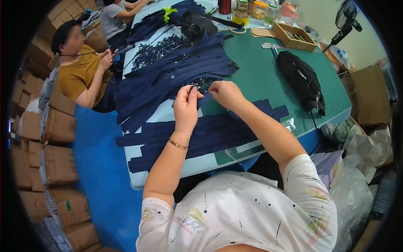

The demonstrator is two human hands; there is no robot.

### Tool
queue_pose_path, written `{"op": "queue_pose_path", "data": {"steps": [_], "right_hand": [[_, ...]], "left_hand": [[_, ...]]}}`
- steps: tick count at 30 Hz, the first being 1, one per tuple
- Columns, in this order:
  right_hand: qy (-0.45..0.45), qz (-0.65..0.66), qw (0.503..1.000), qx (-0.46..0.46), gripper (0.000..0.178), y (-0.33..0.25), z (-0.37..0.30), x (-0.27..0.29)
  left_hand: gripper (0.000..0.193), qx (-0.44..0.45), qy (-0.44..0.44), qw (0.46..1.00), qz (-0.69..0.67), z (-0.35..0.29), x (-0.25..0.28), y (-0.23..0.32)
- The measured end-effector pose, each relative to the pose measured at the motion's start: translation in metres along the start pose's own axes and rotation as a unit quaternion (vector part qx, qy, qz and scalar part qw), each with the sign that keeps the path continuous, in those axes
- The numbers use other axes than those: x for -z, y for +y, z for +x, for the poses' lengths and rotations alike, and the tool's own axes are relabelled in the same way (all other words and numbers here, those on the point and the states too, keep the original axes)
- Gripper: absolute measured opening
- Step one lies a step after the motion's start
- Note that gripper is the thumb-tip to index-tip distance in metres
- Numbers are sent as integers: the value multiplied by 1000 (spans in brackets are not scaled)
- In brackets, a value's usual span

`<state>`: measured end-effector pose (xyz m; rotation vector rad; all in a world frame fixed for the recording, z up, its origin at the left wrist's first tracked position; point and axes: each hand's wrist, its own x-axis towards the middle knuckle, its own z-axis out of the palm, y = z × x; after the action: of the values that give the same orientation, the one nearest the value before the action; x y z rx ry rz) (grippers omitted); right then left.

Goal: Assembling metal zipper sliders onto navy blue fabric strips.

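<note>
My left hand (186, 107), with a bracelet at its wrist, is closed in a pinch on a small dark piece (193, 87) that looks like a zipper slider. Just to its right, my right hand (228, 95) pinches a navy strip (204, 101) that looks like zipper tape; it spans the gap between the hands. A small heap of dark shiny pieces (204, 82) lies just beyond my fingers. Long navy strips (168, 77) are layered to the left and beyond. Another row of navy strips (218, 129) lies under my forearms.
A larger heap of shiny pieces (161, 50) is farther back. On the green table (260, 80) lie a black pouch (300, 80) and a wooden box (294, 37). Jars (258, 10) stand at the back. A co-worker (84, 71) sits left, near stacked cartons (63, 168).
</note>
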<state>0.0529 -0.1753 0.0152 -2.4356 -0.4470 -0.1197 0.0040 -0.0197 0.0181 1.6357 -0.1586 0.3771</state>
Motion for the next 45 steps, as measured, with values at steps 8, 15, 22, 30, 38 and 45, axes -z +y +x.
{"op": "queue_pose_path", "data": {"steps": [8,15,22,30,38,45], "right_hand": [[1,-145,989,17,14,-3,27,-32],[-67,294,953,-8,15,5,28,0],[-142,595,791,7,14,6,15,5],[-159,636,755,-15,16,12,12,3],[-181,576,797,-2,14,12,9,5],[-179,547,818,-9,11,7,6,10]], "left_hand": [[14,179,-60,969,-158,-1,21,-28],[10,182,-61,962,-195,-2,23,-26],[11,116,-61,974,-183,-8,16,-15],[11,117,-64,977,-169,-10,17,-19],[11,124,-81,979,-142,-9,16,-22],[10,134,-91,974,-158,-10,16,-21]]}}
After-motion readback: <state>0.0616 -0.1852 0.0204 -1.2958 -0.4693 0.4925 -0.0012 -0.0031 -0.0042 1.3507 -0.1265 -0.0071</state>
